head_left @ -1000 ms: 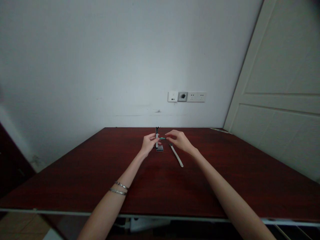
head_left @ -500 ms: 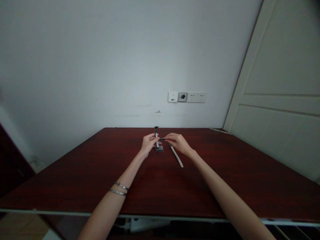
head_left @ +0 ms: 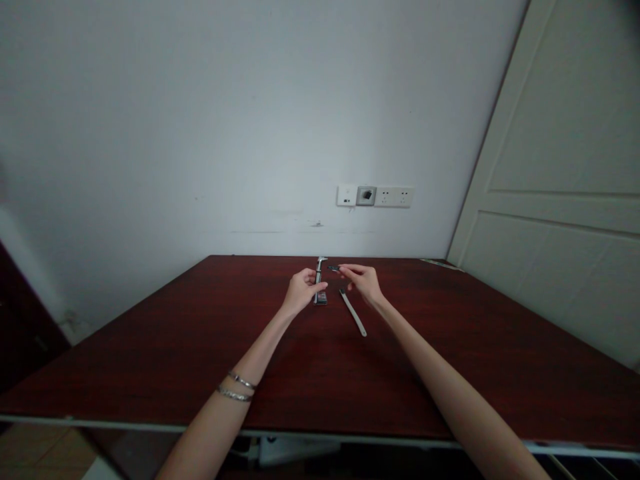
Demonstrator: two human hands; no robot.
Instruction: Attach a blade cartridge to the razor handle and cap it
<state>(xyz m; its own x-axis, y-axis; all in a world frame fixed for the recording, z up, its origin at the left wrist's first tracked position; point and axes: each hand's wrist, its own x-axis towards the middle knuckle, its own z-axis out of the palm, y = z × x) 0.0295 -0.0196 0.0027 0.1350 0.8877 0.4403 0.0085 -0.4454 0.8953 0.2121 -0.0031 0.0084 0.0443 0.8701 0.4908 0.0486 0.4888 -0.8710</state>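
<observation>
My left hand is closed around a slim silver-and-black tool that stands nearly upright, a short crosspiece at its top giving it a razor-like shape. A small dark flat piece is pinched in the fingertips of my right hand, just right of the tool's head and apart from it. Below my left fingers a small clear-and-dark packet or case shows, partly covered by the hand. A pale, narrow handle with a dark tip lies slanting on the table under my right hand.
The dark red wooden table reaches back to a white wall. Sockets are set in the wall, and a pale panelled door stands at the right. A flat strip lies by the far right corner. Under the front edge is a white object.
My right hand has drawn back and up a little with the dark piece, away from the tool. The tool has turned in my left hand, its top now silver rather than dark.
</observation>
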